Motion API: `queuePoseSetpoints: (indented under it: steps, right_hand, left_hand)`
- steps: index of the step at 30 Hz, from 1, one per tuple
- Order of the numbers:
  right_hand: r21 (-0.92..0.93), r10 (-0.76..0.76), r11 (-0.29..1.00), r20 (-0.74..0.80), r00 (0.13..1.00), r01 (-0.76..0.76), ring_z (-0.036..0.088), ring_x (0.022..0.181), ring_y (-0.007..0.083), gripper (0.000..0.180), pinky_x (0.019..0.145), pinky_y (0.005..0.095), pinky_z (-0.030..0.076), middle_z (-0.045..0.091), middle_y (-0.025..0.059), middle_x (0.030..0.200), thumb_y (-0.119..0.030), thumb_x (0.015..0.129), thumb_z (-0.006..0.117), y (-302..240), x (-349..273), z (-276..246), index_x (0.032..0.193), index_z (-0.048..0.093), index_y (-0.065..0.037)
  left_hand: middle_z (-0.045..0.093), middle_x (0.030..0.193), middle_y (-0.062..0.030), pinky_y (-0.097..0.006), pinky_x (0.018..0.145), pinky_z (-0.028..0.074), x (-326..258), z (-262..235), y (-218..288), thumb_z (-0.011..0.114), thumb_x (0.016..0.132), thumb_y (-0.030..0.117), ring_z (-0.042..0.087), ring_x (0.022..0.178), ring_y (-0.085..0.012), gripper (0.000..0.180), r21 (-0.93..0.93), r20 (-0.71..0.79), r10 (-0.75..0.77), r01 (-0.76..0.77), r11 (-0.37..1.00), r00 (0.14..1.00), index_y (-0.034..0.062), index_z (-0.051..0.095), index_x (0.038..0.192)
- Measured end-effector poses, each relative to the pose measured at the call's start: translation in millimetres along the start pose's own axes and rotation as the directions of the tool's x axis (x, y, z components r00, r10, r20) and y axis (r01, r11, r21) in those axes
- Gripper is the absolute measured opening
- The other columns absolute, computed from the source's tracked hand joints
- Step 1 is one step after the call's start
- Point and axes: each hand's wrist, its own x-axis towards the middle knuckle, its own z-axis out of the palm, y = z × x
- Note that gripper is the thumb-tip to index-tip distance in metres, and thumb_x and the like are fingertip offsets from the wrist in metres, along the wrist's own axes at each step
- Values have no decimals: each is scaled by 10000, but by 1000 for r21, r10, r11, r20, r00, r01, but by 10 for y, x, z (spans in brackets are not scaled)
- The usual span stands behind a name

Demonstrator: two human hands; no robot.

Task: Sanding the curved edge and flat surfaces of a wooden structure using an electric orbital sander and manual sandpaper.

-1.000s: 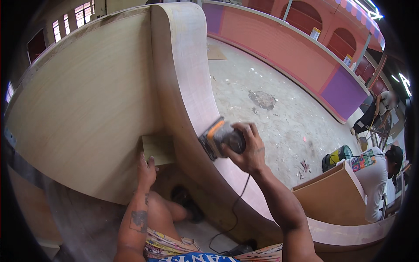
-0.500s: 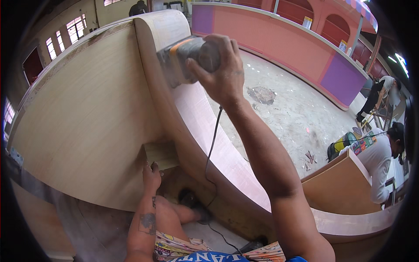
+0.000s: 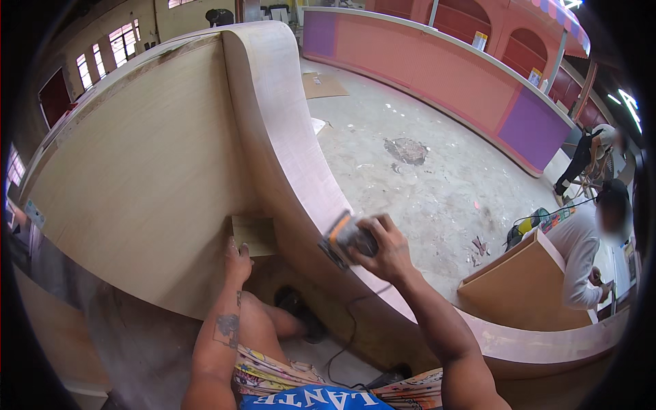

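Observation:
My right hand (image 3: 388, 249) is closed around a grey and orange power sander (image 3: 342, 240). The sander sits over the outer side of a long curved wooden rim (image 3: 273, 89), about halfway down its length. From the tool a dark cord (image 3: 352, 321) drops past the rim towards my feet. Lower left, my left hand (image 3: 237, 261) grips the near edge of a short wooden block (image 3: 254, 236), which joins the large pale plywood panel (image 3: 143, 171) to the rim. Part of that hand's grip is hidden.
My leg and a dark shoe (image 3: 298, 313) are under the block. At right, a person in a light long-sleeved top (image 3: 577, 239) bends beside a wooden box-like piece (image 3: 523, 280); another person stoops farther back. A pink and purple counter (image 3: 424, 65) spans the far side.
My right hand has brought the sander down along the rim, from near its far upper end to the middle. My left hand stays at the block. The view has shifted slightly.

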Motion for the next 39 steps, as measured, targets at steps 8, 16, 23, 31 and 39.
queuePoseSetpoints:
  steps: [8, 16, 23, 31, 39]
  right_hand:
    - [-143, 174, 979, 225, 959, -144, 636, 1020, 348, 545, 830, 449, 556, 593, 141, 1142, -323, 725, 814, 267, -740, -345, 1197, 613, -139]
    - [-26, 12, 1000, 64, 998, -10, 654, 967, 355, 516, 787, 447, 568, 594, 150, 1132, -280, 734, 826, 29, -118, -28, 1194, 627, -158]
    - [93, -160, 978, -217, 963, 184, 636, 972, 328, 466, 785, 422, 559, 559, 153, 1135, -158, 711, 839, -413, 954, 185, 1129, 638, -123]
    - [63, -240, 944, -543, 805, 324, 651, 910, 341, 437, 725, 427, 558, 546, 138, 1128, -213, 742, 818, -746, 1918, 114, 1133, 629, -169]
    - [105, -209, 956, -413, 887, 274, 631, 948, 360, 451, 777, 452, 550, 533, 153, 1134, -211, 733, 811, -715, 1543, 201, 1144, 633, -155]
  left_hand:
    - [618, 1219, -280, -388, 688, 596, 25, -85, -102, 508, 1009, 200, 722, 789, -315, 573, 68, -37, 18, -16, 998, 999, -95, 329, 1468]
    - [660, 1109, -252, -370, 647, 563, -17, -72, 3, 501, 1009, 198, 683, 618, -255, 537, 21, -67, 45, -43, 999, 997, -106, 366, 1430]
    - [684, 967, -258, -411, 674, 554, -6, -23, 33, 516, 1005, 202, 707, 674, -292, 494, 46, -95, 41, -37, 998, 995, -80, 408, 1396]
    - [692, 922, -243, -417, 670, 544, -12, -14, 59, 506, 1013, 207, 707, 680, -293, 481, 93, -101, 34, -25, 995, 994, -81, 430, 1391]
    - [681, 870, -254, -405, 665, 538, -67, -10, 188, 507, 1006, 201, 699, 650, -278, 505, 68, -98, 31, -25, 997, 995, -111, 419, 1392]
